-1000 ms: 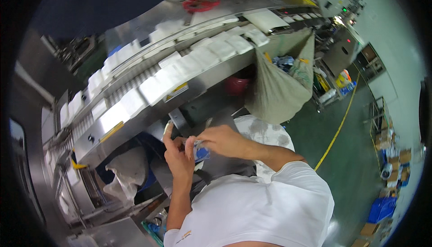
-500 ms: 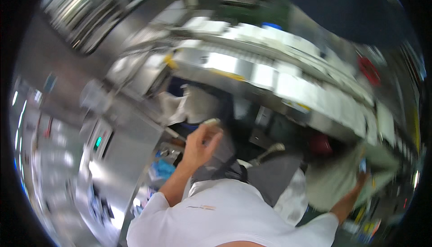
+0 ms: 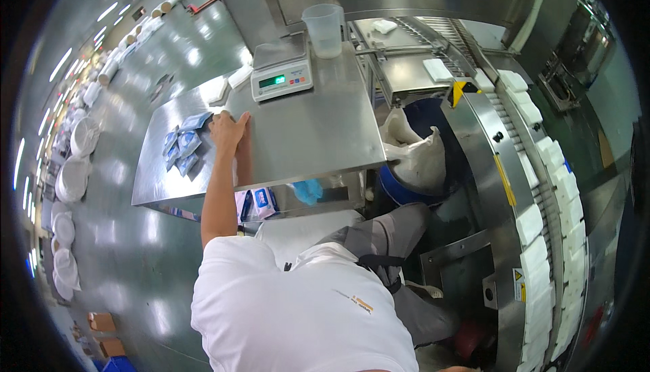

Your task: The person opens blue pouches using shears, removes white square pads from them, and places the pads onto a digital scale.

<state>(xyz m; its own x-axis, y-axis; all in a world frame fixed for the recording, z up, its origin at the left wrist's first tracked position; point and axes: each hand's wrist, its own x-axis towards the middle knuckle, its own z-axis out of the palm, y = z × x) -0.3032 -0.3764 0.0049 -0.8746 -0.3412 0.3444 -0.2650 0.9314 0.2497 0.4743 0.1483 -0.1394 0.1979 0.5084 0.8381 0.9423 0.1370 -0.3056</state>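
My left hand (image 3: 229,132) reaches over the steel table (image 3: 308,132), thumb apart from its bent fingers, and nothing shows in its grasp. Beside its fingers lies a loose group of small blue packets (image 3: 184,143). Just beyond the fingertips are white folded sheets (image 3: 215,91). A digital scale (image 3: 281,77) with a lit green display stands farther along the same table. My right hand is out of sight.
A clear plastic jug (image 3: 323,30) stands behind the scale. To the right, a conveyor (image 3: 514,148) carries rows of white folded stacks (image 3: 538,264). Between table and conveyor sits a blue bin (image 3: 433,111) with a whitish bag (image 3: 416,159). Under the tabletop are wipes packs (image 3: 264,203).
My view has swung left toward the table. My left hand has moved from in front of my body to the tabletop. My right hand, earlier by a beige sack, has left the picture.
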